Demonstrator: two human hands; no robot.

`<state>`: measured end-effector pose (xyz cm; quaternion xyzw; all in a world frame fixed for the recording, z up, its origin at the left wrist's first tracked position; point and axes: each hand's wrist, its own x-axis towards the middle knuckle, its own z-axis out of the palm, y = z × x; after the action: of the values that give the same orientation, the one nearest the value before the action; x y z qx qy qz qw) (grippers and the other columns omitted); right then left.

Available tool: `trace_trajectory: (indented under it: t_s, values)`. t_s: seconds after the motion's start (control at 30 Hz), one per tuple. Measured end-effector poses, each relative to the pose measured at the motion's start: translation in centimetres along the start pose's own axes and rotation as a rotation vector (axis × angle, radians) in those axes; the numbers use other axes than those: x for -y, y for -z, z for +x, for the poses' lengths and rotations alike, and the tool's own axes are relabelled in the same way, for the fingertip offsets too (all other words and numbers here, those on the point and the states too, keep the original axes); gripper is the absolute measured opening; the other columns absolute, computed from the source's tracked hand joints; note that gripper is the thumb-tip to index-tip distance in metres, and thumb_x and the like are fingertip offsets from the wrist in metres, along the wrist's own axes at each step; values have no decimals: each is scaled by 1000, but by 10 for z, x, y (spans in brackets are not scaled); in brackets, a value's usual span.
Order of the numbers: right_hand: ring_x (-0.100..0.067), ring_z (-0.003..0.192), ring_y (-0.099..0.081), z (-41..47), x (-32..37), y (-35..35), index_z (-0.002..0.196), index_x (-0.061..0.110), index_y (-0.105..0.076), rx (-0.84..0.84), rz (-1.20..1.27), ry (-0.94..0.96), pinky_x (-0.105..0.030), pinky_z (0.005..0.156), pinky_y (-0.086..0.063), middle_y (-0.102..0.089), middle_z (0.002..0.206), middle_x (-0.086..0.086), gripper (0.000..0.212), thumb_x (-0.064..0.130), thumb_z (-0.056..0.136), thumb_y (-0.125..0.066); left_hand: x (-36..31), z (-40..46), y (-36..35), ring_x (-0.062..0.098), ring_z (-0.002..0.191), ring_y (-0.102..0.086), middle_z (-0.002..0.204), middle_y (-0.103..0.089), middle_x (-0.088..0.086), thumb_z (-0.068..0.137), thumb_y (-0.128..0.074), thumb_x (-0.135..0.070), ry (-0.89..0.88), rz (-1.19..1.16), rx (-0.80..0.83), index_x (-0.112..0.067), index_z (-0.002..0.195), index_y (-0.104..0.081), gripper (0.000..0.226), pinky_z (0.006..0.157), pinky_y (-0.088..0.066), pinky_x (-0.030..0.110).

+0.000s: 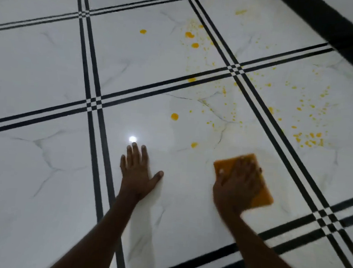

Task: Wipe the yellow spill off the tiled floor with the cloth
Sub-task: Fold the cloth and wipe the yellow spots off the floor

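Note:
Yellow spill drops [307, 139] lie scattered over several white marble tiles, with bigger blobs at the centre [174, 116] and further back [189, 34]. An orange folded cloth [262, 196] lies flat on the floor under my right hand [236, 181], which presses down on it with fingers spread; both look motion-blurred. One yellow drop [194, 144] sits just beyond the cloth to its left. My left hand [137, 171] rests palm down on the bare tile, fingers apart, holding nothing.
The tiled floor [42, 165] is glossy white with double black border lines crossing it. A lamp's reflection [132, 139] shines just past my left fingertips. A dark band [336, 26] runs along the far right corner.

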<state>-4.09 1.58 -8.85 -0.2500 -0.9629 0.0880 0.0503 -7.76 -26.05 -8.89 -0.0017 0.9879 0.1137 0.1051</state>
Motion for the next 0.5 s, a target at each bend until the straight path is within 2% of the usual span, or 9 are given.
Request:
trace_trajectory:
  t_s: [0.07, 0.13, 0.23, 0.3, 0.33, 0.37, 0.43, 0.5]
  values:
    - [-46, 155, -12, -85, 15, 11, 162, 10, -19, 82, -17, 88, -65, 122, -16, -14, 169, -22, 81, 47, 94, -44, -1, 2, 12, 41, 156, -2, 169, -1, 23, 78, -23, -78, 15, -2, 51, -9, 162, -9, 109, 124, -8, 57]
    - [-45, 156, -8, -133, 21, 14, 163, 13, -17, 206, -26, 349, -66, 121, -16, -9, 170, -19, 84, 48, 92, -47, 6, 2, 28, 41, 155, -14, 167, -14, 22, 80, -26, -71, 0, 11, 48, -10, 161, -21, 101, 121, -18, 57]
    - [-39, 158, -4, -96, 47, 2, 164, 21, -13, 298, -2, 888, -64, 123, -13, -1, 172, -11, 84, 52, 94, -47, 40, 12, 40, 38, 155, -17, 167, -18, 20, 89, -38, -64, -67, 59, -35, -13, 160, -25, 88, 121, -20, 55]
    - [-37, 158, -5, -30, 81, -16, 164, 26, -13, 309, -2, 1144, -61, 125, -11, -7, 172, -11, 83, 55, 94, -46, 64, 25, 40, 35, 157, -10, 169, -12, 18, 90, -37, -67, -20, 63, -81, -16, 162, -19, 89, 124, -18, 55]
    - [-38, 158, -11, 11, 100, -28, 163, 26, -16, 282, -7, 1175, -60, 125, -13, -13, 171, -12, 82, 56, 93, -45, 74, 32, 34, 35, 157, -9, 169, -11, 18, 90, -34, -70, 26, 58, -117, -17, 162, -17, 91, 124, -18, 55]
    - [-39, 156, -18, 49, 116, -37, 162, 25, -20, 241, -15, 1117, -58, 124, -15, -20, 169, -14, 79, 55, 93, -43, 80, 35, 28, 34, 157, -9, 169, -11, 18, 91, -32, -72, 47, 65, -144, -17, 162, -16, 91, 124, -19, 54]
    - [-41, 152, -29, 109, 132, -46, 160, 20, -30, 129, -27, 895, -53, 121, -16, -30, 165, -16, 73, 53, 96, -37, 85, 37, 16, 31, 157, -11, 169, -12, 16, 94, -34, -71, 49, 89, -204, -19, 163, -15, 89, 125, -17, 50]
    - [-39, 150, -31, 120, 126, -47, 157, 16, -36, 36, 10, 574, -53, 120, -17, -36, 162, -16, 69, 51, 97, -38, 86, 35, 10, 29, 158, -11, 170, -12, 14, 96, -37, -69, 47, 92, -238, -20, 163, -14, 86, 125, -16, 48]
